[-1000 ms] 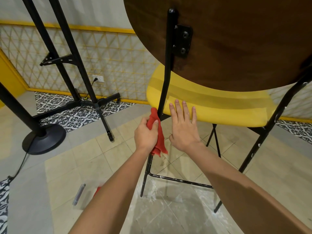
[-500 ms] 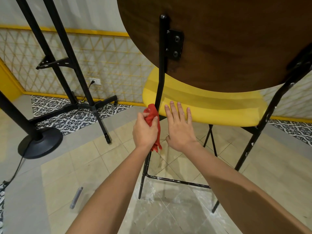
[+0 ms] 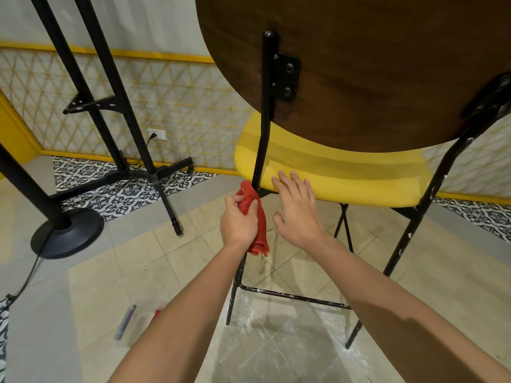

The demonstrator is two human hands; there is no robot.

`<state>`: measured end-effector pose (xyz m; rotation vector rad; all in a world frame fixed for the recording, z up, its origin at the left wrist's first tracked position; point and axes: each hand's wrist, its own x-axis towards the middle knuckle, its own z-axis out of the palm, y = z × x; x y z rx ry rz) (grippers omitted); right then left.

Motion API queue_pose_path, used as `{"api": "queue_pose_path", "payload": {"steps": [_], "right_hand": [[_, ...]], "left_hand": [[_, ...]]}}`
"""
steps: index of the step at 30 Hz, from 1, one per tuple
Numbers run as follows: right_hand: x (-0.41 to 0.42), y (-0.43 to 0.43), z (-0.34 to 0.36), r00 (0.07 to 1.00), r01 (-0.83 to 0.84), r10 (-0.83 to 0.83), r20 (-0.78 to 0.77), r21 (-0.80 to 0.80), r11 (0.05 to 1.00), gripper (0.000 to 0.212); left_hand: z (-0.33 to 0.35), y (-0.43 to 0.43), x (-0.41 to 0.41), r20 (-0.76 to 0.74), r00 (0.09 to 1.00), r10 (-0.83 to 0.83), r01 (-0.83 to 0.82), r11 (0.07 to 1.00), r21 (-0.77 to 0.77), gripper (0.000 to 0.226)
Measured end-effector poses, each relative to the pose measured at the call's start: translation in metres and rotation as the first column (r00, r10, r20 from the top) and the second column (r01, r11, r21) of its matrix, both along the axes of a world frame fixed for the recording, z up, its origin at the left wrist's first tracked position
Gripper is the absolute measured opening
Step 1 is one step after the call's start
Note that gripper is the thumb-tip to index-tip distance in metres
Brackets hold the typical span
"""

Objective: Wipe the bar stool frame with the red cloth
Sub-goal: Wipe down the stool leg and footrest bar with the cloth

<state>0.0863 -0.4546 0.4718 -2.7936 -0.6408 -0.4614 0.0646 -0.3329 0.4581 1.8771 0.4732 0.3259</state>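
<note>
The bar stool has a black metal frame (image 3: 265, 111), a yellow seat (image 3: 345, 175) and a dark wooden backrest (image 3: 373, 64). My left hand (image 3: 239, 222) is shut on the red cloth (image 3: 254, 217), which is wrapped around the left frame post just below the seat edge. The cloth's tail hangs down beside the post. My right hand (image 3: 297, 210) lies flat with fingers spread, its fingertips on the seat's front left edge, right of the post. The lower frame and footrest bar (image 3: 293, 295) carry white paint flecks.
A black stand with a round base (image 3: 66, 236) stands at the left with a cable trailing from it. A black A-frame stand (image 3: 110, 106) stands behind, near a wall socket (image 3: 158, 134). A small dark tube (image 3: 125, 322) lies on the tiled floor.
My left hand has slid the red cloth slightly down the post. My right hand stayed on the seat edge. The view shifted a little.
</note>
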Motion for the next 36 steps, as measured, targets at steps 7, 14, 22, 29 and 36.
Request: {"api": "queue_pose_path", "payload": {"steps": [7,14,22,29,36], "right_hand": [[-0.026,0.007,-0.024,0.983,-0.047,0.109,-0.150,0.369,0.928,0.039],[-0.020,0.024,-0.029,0.887,0.027,0.199,-0.417,0.477,0.878,0.049],[-0.011,0.022,-0.016,0.997,-0.048,0.071,-0.038,0.422,0.905,0.038],[0.000,0.025,-0.014,0.950,-0.207,0.210,0.230,-0.036,0.978,0.057],[0.008,0.029,-0.030,0.921,-0.207,0.257,0.294,-0.189,0.960,0.062]], "left_hand": [[-0.012,0.005,-0.022,-0.049,0.991,-0.125,0.097,0.919,-0.383,0.021],[-0.005,0.015,-0.031,-0.051,0.972,-0.229,0.105,0.618,-0.779,0.036],[-0.012,0.039,-0.023,-0.065,0.985,-0.157,0.086,0.790,-0.607,0.041],[-0.018,0.050,-0.013,-0.090,0.992,-0.091,0.023,0.817,-0.577,0.036],[-0.026,0.049,-0.010,-0.125,0.989,-0.081,-0.012,0.796,-0.605,0.038]]}}
